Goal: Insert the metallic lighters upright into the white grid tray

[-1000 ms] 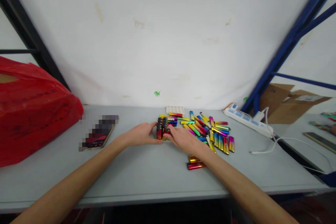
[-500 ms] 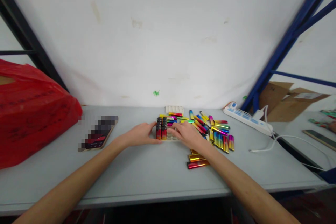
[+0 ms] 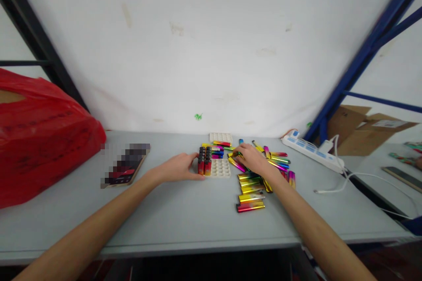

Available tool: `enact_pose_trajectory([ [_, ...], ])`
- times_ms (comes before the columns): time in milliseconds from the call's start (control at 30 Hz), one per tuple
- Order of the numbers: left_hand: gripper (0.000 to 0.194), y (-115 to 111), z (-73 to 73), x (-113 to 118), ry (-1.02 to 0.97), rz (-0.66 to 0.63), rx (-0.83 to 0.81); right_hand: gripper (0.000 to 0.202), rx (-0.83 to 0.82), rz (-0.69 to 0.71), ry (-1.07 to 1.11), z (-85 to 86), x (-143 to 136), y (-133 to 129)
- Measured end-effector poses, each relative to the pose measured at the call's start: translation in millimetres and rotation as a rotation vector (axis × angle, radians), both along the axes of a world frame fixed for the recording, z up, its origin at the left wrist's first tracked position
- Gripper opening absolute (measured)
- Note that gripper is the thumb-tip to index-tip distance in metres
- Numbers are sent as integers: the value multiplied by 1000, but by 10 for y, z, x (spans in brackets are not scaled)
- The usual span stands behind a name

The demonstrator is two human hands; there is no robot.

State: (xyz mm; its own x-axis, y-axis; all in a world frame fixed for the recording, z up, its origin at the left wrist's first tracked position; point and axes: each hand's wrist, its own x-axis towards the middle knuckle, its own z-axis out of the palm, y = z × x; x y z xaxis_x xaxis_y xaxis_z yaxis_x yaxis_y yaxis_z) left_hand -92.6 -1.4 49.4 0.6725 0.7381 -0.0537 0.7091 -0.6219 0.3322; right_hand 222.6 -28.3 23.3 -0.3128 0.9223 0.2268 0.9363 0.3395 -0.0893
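Observation:
Several red lighters with black tops (image 3: pixel 204 161) stand upright in two columns at the left part of a white holed tray (image 3: pixel 220 168). My left hand (image 3: pixel 180 167) rests at the tray's left side, thumb and fingers around its near and far corners. Over the pile of shiny lighters (image 3: pixel 278 161) to the right, my right hand (image 3: pixel 251 157) has its fingertips bent down at a lighter; whether they grip it is too small to tell. Below that hand lies a column of gold and red lighters (image 3: pixel 250 197).
A second white tray (image 3: pixel 220 137) lies near the wall, loose lighters before it. Left are a phone (image 3: pixel 127 169) and a red bag (image 3: pixel 46 140). On the right are a white power strip (image 3: pixel 311 153), its cable and a cardboard box (image 3: pixel 365 129).
My right hand has moved right from the tray to the lighter pile, uncovering the tray's holes. My left hand stays at the tray. The view has shifted slightly.

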Motion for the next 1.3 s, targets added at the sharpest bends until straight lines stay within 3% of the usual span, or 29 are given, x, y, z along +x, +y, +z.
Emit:
enact_pose_trajectory([
  [333,67,94,-14,-78,-50,-81,-65,29,58,-73,0,-59,-42,56],
  [633,68,60,-7,-74,-34,-55,-64,39,208,-57,566,17,-124,23],
  [833,75,44,-24,-38,-20,-17,-22,57,100,-75,892,-83,-272,68],
  [1100,75,47,-17,-41,-28,-53,-39,45,-344,191,1341,-13,-481,-80],
  [1300,76,67,-43,-46,-54,-23,-51,57,-473,93,1529,47,-512,-69],
])
